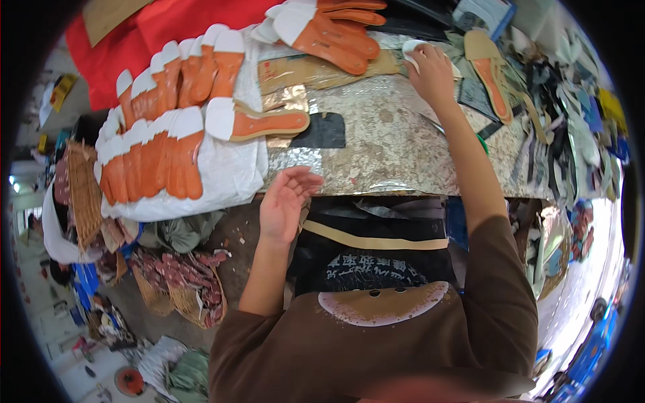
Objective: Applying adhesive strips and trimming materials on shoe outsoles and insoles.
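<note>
My right hand (pixel 431 72) reaches to the far side of the worktable, its fingers and thumb closed on a small white rounded piece (pixel 411 47). Part of that piece is hidden under the fingers. My left hand (pixel 287 201) hovers at the table's near edge, palm turned up, fingers loosely bent and apart, holding nothing. Beyond it a small stack of shoe insoles (pixel 269 123), orange with white toe ends, lies beside a black patch (pixel 322 130). Right of my right hand rest more insoles (pixel 489 70), tan and orange, without white ends.
Rows of orange-and-white insoles (pixel 151 158) lie on a white sheet (pixel 235 168) at the left. Another pile of insoles (pixel 336 37) sits at the back over cardboard (pixel 289 72). Dark and grey scraps (pixel 561 114) crowd the right end. Wicker baskets (pixel 195 302) stand below left.
</note>
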A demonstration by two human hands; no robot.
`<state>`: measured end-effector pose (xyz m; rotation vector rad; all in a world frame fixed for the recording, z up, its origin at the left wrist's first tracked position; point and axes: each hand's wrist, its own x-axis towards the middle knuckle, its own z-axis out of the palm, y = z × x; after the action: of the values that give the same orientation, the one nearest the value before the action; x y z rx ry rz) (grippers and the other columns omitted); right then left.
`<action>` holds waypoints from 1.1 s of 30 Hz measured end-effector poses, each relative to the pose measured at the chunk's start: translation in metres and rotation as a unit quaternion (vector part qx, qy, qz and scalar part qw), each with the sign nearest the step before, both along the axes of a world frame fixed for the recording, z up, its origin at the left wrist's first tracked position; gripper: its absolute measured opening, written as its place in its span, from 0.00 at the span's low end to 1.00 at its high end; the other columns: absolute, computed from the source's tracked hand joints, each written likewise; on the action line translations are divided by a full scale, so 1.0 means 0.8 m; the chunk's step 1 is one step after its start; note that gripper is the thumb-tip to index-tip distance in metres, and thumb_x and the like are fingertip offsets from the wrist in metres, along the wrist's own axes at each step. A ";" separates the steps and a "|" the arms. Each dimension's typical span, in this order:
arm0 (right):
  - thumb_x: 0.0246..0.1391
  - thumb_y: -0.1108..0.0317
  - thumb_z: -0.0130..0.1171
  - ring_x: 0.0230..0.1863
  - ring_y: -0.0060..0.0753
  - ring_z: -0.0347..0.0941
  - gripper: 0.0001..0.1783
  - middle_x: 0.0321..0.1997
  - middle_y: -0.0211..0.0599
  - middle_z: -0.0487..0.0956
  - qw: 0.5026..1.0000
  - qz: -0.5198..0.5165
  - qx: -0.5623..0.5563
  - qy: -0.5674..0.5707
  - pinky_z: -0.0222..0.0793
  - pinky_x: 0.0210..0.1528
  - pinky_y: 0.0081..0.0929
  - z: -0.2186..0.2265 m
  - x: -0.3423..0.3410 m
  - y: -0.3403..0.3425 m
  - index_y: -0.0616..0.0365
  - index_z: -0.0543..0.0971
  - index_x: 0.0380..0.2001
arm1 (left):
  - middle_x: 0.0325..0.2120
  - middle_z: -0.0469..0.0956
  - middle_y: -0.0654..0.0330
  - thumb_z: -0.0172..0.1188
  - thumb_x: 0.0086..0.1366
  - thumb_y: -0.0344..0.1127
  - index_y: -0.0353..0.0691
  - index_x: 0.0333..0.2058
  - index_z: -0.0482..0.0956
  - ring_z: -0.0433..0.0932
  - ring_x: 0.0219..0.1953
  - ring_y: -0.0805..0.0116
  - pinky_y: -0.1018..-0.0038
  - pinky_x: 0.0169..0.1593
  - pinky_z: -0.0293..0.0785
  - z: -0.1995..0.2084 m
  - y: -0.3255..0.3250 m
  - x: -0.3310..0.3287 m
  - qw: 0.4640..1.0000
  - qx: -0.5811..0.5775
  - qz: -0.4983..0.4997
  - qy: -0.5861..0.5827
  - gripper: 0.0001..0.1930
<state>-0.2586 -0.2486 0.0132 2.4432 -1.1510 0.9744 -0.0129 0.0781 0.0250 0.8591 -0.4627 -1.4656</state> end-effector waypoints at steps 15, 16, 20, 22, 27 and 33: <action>0.43 0.54 0.68 0.42 0.45 0.79 0.28 0.40 0.46 0.82 0.944 -0.173 0.243 -0.143 0.74 0.45 0.39 -0.004 -0.121 -0.064 0.56 0.79 0.48 | 0.40 0.78 0.50 0.39 0.73 0.44 0.32 0.46 0.72 0.76 0.46 0.59 0.66 0.54 0.68 -0.017 -0.001 -0.010 1.000 0.025 0.003 -0.014 0.20; 0.44 0.55 0.68 0.42 0.45 0.79 0.27 0.40 0.47 0.82 0.947 -0.182 0.239 -0.118 0.74 0.45 0.39 -0.005 -0.123 -0.059 0.56 0.79 0.48 | 0.40 0.78 0.51 0.39 0.73 0.44 0.32 0.46 0.72 0.76 0.47 0.58 0.65 0.54 0.68 -0.016 -0.004 -0.013 0.999 0.019 -0.008 -0.027 0.20; 0.47 0.56 0.67 0.41 0.46 0.79 0.26 0.39 0.48 0.82 0.977 -0.144 0.134 -0.084 0.74 0.43 0.37 -0.016 -0.141 -0.060 0.57 0.78 0.48 | 0.39 0.78 0.51 0.41 0.73 0.43 0.31 0.45 0.73 0.77 0.45 0.62 0.67 0.53 0.69 -0.012 -0.010 -0.028 0.999 0.025 -0.019 -0.027 0.19; 0.49 0.56 0.66 0.39 0.43 0.79 0.25 0.37 0.45 0.82 0.966 -0.109 0.186 -0.143 0.73 0.42 0.34 -0.013 -0.141 -0.052 0.59 0.77 0.47 | 0.38 0.79 0.52 0.42 0.73 0.43 0.32 0.44 0.73 0.77 0.44 0.62 0.68 0.53 0.69 -0.013 -0.009 -0.032 0.999 0.031 -0.023 -0.026 0.19; 0.54 0.59 0.65 0.35 0.29 0.77 0.21 0.36 0.37 0.82 0.908 0.067 0.296 -0.288 0.72 0.40 0.23 0.014 -0.118 -0.017 0.61 0.76 0.45 | 0.38 0.79 0.52 0.42 0.73 0.42 0.33 0.44 0.74 0.77 0.44 0.63 0.68 0.53 0.69 -0.017 -0.001 -0.034 0.998 0.049 -0.021 -0.023 0.18; 0.56 0.62 0.63 0.34 0.20 0.73 0.14 0.34 0.29 0.80 0.894 0.142 0.391 -0.168 0.69 0.39 0.21 0.000 -0.045 0.038 0.63 0.79 0.37 | 0.38 0.79 0.53 0.42 0.72 0.42 0.34 0.44 0.74 0.77 0.44 0.64 0.69 0.52 0.69 -0.020 -0.006 -0.043 0.997 0.060 -0.035 -0.025 0.17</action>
<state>-0.2946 -0.2182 0.0130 3.2384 -1.5626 1.2306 -0.0472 0.0736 0.0089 0.9854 -0.4500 -1.5518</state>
